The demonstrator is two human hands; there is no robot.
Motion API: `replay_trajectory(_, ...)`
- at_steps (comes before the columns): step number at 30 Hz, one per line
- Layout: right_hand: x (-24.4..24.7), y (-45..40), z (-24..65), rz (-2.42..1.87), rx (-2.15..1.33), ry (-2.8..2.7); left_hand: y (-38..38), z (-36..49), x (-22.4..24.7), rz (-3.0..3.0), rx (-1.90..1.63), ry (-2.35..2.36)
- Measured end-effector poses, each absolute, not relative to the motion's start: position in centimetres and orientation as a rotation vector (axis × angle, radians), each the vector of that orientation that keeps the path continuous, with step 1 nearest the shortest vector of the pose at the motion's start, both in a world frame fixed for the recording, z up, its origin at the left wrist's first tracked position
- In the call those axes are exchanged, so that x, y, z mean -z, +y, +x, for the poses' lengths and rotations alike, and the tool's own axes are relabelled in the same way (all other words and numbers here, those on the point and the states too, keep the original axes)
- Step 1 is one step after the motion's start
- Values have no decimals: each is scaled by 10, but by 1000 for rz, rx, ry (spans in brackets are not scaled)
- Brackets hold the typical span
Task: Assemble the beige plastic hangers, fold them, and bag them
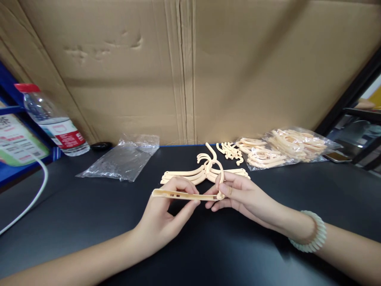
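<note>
Hanger arm (184, 196), pale cream plastic, slim, smooth and slotted near its nine-o'clock end, lies level mid-view in my head camera, pinched between thumb and fingers of my left hand (166, 212); my right hand (239, 194) grips the rounded hook (222, 174) at three; matching hangers (184, 173) lie at twelve, a crinkled clear bag (125, 159) at ten

The person wears a pale green bracelet (320, 232) of rounded, ridged segments around the right wrist (299, 224), below a bare forearm (351, 250).
</note>
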State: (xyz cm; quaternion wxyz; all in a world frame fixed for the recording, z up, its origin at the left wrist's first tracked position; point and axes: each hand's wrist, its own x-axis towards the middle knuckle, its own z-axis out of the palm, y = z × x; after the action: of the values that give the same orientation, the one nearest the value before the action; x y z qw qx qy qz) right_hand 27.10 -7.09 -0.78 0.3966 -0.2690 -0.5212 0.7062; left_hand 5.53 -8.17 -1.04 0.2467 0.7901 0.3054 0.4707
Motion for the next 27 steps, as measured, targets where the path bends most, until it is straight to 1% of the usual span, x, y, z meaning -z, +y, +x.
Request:
replay_trajectory(13,8,-80,260,-736,-1475,-1430,-90,59,11,2153,-1317,840)
replay_trajectory(19,9,-84,257,-697,-1474,-1407,-95,65,8,1785,-1347,891)
replay_trajectory(24,6,-81,260,-765,-1294,-1471,-93,71,6,1407,-1338,947)
replay_trajectory(27,11,-80,258,-790,-1309,-1471,-96,76,8,1320,-1289,933)
